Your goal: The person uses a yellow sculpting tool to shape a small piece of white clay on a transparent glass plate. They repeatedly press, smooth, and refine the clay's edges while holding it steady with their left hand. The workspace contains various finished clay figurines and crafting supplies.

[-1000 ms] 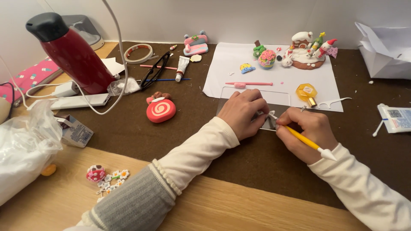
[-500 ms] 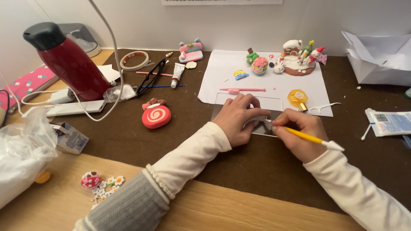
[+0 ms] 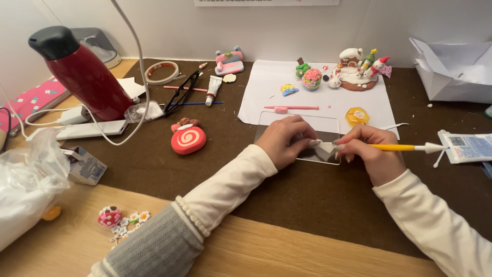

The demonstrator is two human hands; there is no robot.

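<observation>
Head view: my left hand (image 3: 283,141) and right hand (image 3: 370,149) meet over a clear sheet (image 3: 297,134) on the desk (image 3: 318,205). The fingers of both hands pinch a small white clay piece (image 3: 324,149) between them, above the sheet's near edge. My right hand also grips a yellow tool (image 3: 405,147), its white tip pointing right. Risk, as I judge it: squeezing too hard would deform the soft piece; the tool's tip could catch the packet (image 3: 469,146) nearby.

Cream sleeves, grey ribbed left upper sleeve (image 3: 154,251)
</observation>
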